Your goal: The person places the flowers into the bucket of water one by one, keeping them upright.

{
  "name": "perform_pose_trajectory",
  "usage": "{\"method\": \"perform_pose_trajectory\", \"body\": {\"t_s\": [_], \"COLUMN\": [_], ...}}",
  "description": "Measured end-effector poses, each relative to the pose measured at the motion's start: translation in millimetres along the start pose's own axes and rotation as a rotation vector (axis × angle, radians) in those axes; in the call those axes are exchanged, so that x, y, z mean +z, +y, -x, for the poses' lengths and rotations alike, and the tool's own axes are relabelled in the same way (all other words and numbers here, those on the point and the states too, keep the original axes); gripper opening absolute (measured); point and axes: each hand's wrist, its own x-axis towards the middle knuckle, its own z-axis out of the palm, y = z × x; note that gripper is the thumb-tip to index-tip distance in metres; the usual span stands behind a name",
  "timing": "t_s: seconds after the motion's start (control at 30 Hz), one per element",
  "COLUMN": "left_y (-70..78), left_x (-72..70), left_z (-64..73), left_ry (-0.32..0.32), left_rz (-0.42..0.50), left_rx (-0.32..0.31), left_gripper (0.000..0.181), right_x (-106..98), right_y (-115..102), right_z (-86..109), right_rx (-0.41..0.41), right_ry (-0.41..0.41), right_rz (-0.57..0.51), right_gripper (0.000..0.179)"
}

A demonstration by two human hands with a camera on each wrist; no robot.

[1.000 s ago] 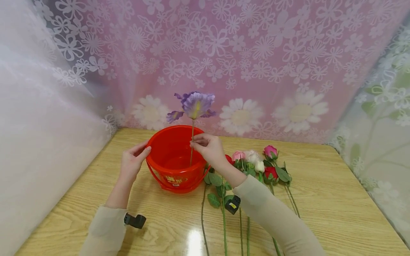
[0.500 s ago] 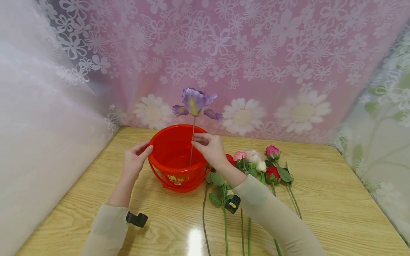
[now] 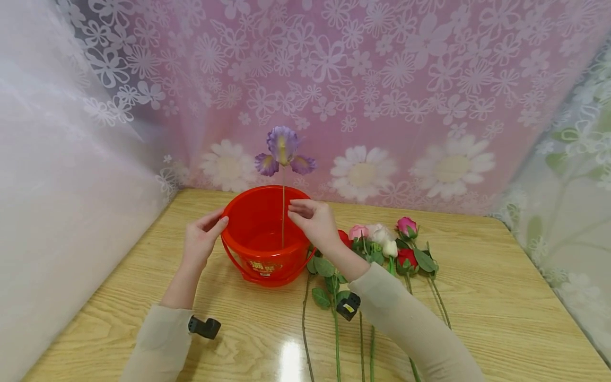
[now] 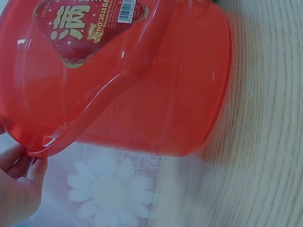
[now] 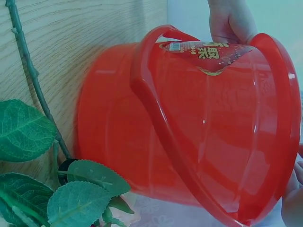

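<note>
A red plastic bucket [image 3: 250, 223] with a gold-lettered label and a lowered handle stands upright on the table. At its left rim my left hand [image 3: 199, 243] pinches the edge between thumb and fingers, which also shows in the left wrist view. Inside the bucket a purple iris [image 3: 282, 148] stands nearly upright, its thin stem dropping to the bottom and its bloom well above the rim. Just right of that stem is my right hand [image 3: 316, 223], thumb and fingers slightly apart and holding nothing, over the bucket's right rim. In the right wrist view the fingers are mostly hidden behind the rim.
Right of the bucket lie several artificial flowers: a pink rose [image 3: 406, 226], a red rose [image 3: 406, 258], a white flower [image 3: 378, 233], with leaves [image 3: 323, 267] close to the bucket and stems toward the front edge. A floral curtain [image 3: 334, 95] hangs behind the wooden table [image 3: 491, 297].
My right fingers have let go of the iris stem. The bloom has turned and shifted slightly left, away from the fingertips. My left hand stays on the rim.
</note>
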Motion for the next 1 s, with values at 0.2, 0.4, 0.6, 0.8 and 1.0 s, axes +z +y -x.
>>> {"method": "perform_pose_trajectory", "body": {"t_s": [0.2, 0.4, 0.6, 0.8, 1.0], "left_y": [-0.6, -1.9, -4.7, -5.2, -2.2], "left_x": [0.6, 0.1, -0.8, 0.0, 0.0], "left_z": [-0.2, -0.9, -1.7, -1.5, -0.6], "left_ry": [-0.004, -0.005, 0.0, 0.002, 0.003], "left_rz": [-0.004, -0.006, 0.004, 0.008, 0.005], "left_rx": [-0.014, -0.02, -0.022, -0.02, -0.024], "left_gripper": [0.037, 0.039, 0.041, 0.04, 0.04], "right_x": [-6, -16, -24, -34, -44], "right_y": [1, -1, -1, 4, 8], "right_z": [3.9, 9.6, 16.0, 22.6, 28.7], "right_rx": [0.022, 0.054, 0.075, 0.099, 0.123], "right_ry": [0.008, 0.015, 0.021, 0.023, 0.033], "right_rz": [-0.018, -0.011, -0.029, -0.041, -0.013], "right_gripper": [0.028, 0.028, 0.029, 0.03, 0.03]}}
